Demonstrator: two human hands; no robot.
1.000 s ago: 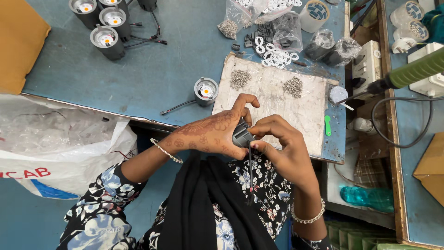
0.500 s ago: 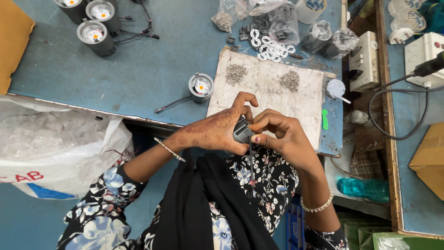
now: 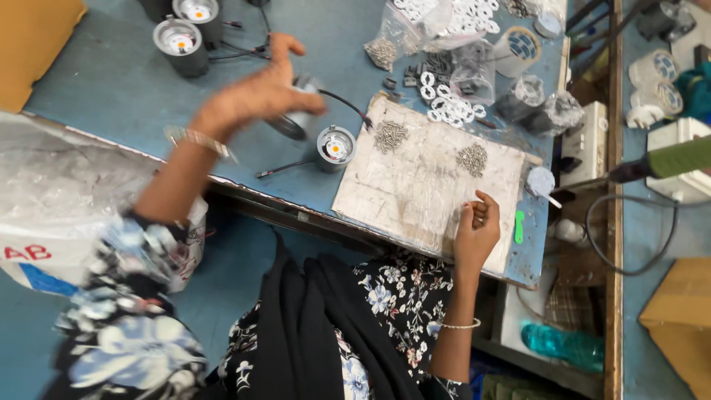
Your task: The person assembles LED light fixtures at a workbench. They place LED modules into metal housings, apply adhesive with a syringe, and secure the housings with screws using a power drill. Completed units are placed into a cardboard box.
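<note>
Upper centre of the frame: left hand [image 3: 255,96], blurred, is wrapped around a small lamp [image 3: 296,118] with its wire trailing. Looks rigid and light; best held by its round body. Right hand [image 3: 476,230] rests curled on the board [image 3: 415,185], centre right.

Left hand [image 3: 255,96] motion-blurred, fingers indistinct; it covers most of a round lamp housing [image 3: 292,122]. Right hand [image 3: 475,230] curled, contents unreadable. Lamp housings [image 3: 185,30] cut off by top edge. Screw piles [image 3: 390,136] too small to count.
</note>
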